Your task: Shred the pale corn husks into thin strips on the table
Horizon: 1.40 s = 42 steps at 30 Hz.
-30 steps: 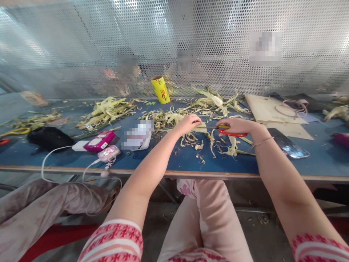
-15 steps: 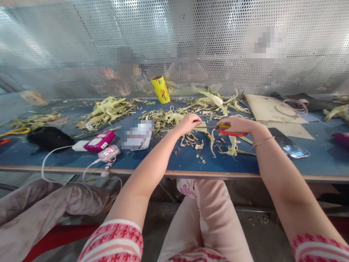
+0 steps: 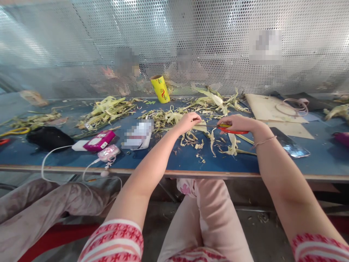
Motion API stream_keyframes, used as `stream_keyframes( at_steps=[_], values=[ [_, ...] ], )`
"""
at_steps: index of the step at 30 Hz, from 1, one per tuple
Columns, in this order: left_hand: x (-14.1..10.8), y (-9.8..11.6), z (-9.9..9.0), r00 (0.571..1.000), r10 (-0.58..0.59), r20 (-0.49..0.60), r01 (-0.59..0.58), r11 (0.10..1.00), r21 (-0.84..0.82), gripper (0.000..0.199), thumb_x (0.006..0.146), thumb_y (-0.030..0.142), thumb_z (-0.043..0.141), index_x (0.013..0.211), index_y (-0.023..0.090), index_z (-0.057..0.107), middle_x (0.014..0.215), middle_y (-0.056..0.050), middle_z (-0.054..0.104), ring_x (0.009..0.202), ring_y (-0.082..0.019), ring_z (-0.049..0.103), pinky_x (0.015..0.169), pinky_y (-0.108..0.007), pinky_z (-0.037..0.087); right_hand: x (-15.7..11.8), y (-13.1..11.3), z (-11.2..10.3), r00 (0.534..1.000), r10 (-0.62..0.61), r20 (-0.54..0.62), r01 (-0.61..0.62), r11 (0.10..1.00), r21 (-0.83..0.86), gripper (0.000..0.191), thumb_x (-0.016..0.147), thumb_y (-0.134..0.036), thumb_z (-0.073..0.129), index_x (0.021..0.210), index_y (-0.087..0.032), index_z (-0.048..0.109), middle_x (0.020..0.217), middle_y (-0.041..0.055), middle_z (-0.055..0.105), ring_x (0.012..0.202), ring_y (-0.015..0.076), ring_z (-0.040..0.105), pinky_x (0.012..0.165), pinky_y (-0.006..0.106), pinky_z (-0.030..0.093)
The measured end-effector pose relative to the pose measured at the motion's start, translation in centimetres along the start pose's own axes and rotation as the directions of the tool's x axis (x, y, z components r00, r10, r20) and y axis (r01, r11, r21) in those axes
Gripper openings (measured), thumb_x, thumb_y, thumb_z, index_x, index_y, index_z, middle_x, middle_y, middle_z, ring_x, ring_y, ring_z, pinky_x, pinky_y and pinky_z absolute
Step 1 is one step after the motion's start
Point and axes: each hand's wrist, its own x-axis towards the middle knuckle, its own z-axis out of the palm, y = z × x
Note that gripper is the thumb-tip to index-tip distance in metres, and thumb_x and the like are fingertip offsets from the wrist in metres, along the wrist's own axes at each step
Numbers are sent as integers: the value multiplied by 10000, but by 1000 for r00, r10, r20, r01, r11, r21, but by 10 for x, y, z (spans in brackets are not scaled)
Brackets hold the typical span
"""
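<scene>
My right hand [image 3: 236, 123] is closed around scissors [image 3: 233, 131] with red and yellow handles. Their thin blades point left towards my left hand [image 3: 189, 122]. That hand has its fingers pinched at a pale dry plant piece [image 3: 201, 127], beside the blade tips; its far end is hidden by the fingers. Beneath and behind both hands lie scattered pale-green husk-like scraps [image 3: 174, 115]. A larger leafy piece with a stalk [image 3: 233, 145] rests just below the scissors.
The blue table [image 3: 169, 160] meets a perforated metal panel [image 3: 212, 43]. A yellow tube [image 3: 160, 89] leans at the back. A dark phone [image 3: 290, 143] lies by my right forearm, a purple packet [image 3: 100, 141] and black pouch [image 3: 49, 138] to the left. Another person's legs [image 3: 54, 203] show at lower left.
Both hands stay in nearly the same place. The scissors' handles have shifted slightly, and a little more of the pale plant piece shows beside my left fingers.
</scene>
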Motion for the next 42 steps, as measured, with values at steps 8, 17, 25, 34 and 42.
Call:
stream_keyframes(
  at_steps=[8, 17, 25, 34, 42],
  values=[
    [-1, -4, -8, 999, 39, -14, -36, 989, 146, 126, 892, 152, 547, 852, 163, 666, 954, -42, 659, 866, -142, 609, 833, -302, 472, -3, -1, 0, 995, 68, 71, -71, 997, 32, 734, 754, -750, 511, 1316, -277, 519, 1280, 85, 626, 1028, 296, 628, 820, 374, 474],
    [-1, -11, -14, 997, 64, -49, -51, 970, 237, 144, 905, 164, 528, 854, 161, 662, 959, -44, 661, 893, -147, 612, 854, -297, 460, -1, 5, 2, 993, 97, 62, -96, 995, -18, 711, 741, -720, 534, 1306, -288, 527, 1292, 74, 623, 1037, 315, 628, 816, 389, 475],
    [-2, -10, -11, 996, 78, -48, -65, 972, 226, 149, 909, 169, 513, 864, 166, 655, 948, -43, 641, 859, -141, 595, 803, -283, 448, 3, 9, 7, 998, 35, 61, -37, 999, 19, 672, 749, -698, 546, 1283, -291, 561, 1290, 61, 624, 1032, 293, 629, 817, 367, 473],
    [0, -8, -7, 997, 52, -49, -44, 987, 158, 127, 906, 167, 528, 843, 160, 637, 933, -42, 630, 857, -142, 591, 806, -282, 443, 1, -1, 4, 998, 2, 57, -4, 999, 40, 657, 761, -683, 541, 1262, -262, 600, 1247, 72, 644, 1043, 291, 618, 838, 365, 461],
    [0, -11, -7, 994, 88, -61, -78, 986, 146, 118, 899, 155, 533, 840, 161, 635, 925, -39, 634, 855, -141, 595, 804, -281, 448, 1, 0, 3, 998, 5, 60, -7, 1000, 25, 664, 765, -693, 524, 1253, -250, 608, 1233, 75, 653, 1021, 283, 628, 820, 348, 461]
  ],
)
